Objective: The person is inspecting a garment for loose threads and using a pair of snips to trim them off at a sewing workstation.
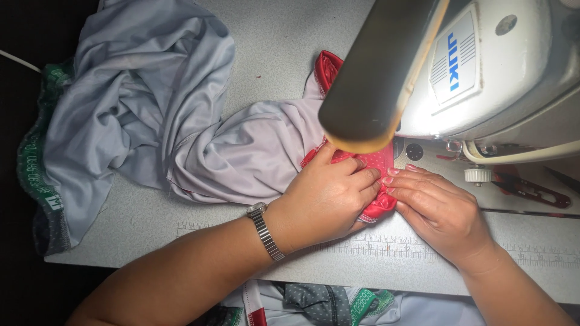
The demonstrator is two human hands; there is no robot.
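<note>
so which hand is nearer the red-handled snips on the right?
Right hand: it lies just left of the snips. Left hand sits farther left, on the red fabric.
</note>
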